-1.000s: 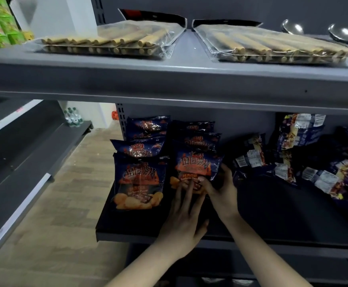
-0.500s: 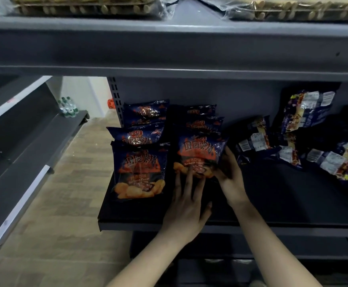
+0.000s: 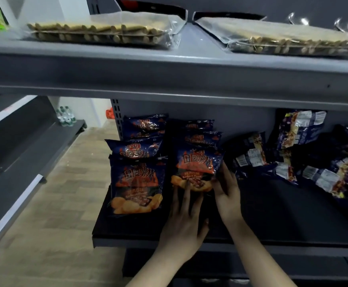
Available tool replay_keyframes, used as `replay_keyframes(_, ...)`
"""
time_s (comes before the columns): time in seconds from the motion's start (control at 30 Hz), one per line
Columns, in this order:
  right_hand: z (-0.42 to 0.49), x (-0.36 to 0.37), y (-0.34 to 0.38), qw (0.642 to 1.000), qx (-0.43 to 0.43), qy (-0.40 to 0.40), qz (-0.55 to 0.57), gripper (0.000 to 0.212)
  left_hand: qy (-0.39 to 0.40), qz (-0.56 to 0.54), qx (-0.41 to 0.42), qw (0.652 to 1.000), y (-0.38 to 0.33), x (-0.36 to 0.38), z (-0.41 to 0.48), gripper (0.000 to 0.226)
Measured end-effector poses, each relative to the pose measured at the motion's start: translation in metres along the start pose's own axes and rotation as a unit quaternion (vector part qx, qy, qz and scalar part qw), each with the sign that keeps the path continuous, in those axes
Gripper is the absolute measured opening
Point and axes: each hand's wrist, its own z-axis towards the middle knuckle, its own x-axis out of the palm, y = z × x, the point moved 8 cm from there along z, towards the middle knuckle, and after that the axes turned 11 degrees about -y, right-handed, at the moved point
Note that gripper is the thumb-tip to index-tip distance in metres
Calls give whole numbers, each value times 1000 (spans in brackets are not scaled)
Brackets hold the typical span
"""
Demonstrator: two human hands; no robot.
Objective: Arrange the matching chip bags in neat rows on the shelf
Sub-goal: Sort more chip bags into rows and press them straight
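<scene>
Front bag [image 3: 198, 168] upright, heading second row on shelf [image 3: 272, 216], directly ahead of you. Your left hand [image 3: 184, 220] flat, fingers straight against its bottom; your right hand [image 3: 228, 189] pinches its right edge. Loose pile [image 3: 324, 162] lies right, nearer right hand.

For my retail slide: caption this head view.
Left hand and right hand touch the front dark-blue foil chip bag of the second row on a dark metal shelf.

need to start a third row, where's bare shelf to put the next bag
Bare: the dark shelf between the right hand, which grips the front chip bag, and the jumbled bags at the back right. Crowded: the left end, two chip bag rows side by side.
</scene>
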Motion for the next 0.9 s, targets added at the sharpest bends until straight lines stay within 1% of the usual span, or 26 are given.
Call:
replay_keyframes(0.07, 0, 0, -2, 1000, -2, -3, 6, 61, 0, -9, -6, 1000, -1, -2, 0, 66)
replay_keyframes(0.1, 0, 0, -3, 1000, -1, -7, 16, 59, 0, -13, -8, 1000, -2, -4, -1, 65)
replay_keyframes(0.17, 0, -2, -2, 999, 4, -17, 34, 47, -7, -21, -9, 1000, -3, -7, -1, 64)
replay_keyframes(0.33, 1, -8, 4, 999, -27, -43, 13, 30, -24, -16, -15, 999, -2, -9, 0, 64)
replay_keyframes(0.37, 1, -10, 4, 998, -39, -54, 4, 27, -31, -11, -17, 999, -1, -9, 0, 64)
replay_keyframes(0.47, -6, -18, 20, 990, -108, -90, -6, 24, -87, -4, 5, 996, 0, -11, -3, 61)
replay_keyframes(0.57, -13, -27, 38, 977, -199, -78, -14, 20, -110, -45, 29, 993, -2, -12, -5, 58)
replay_keyframes(0.63, -12, -39, 47, 969, -238, -69, -11, 21, -124, -77, 47, 988, -9, -19, -4, 56)
replay_keyframes(0.73, -4, -62, 54, 962, -259, -80, -16, 23, -170, -85, 98, 977, -34, -32, -3, 51)
replay_keyframes(0.8, 3, -81, 58, 958, -270, -93, -21, 24, -184, -113, 110, 970, -54, -37, 5, 47)
replay_keyframes(0.9, 22, -108, 61, 950, -287, -116, -51, 22, -199, -126, 125, 964, -88, -38, 25, 48)
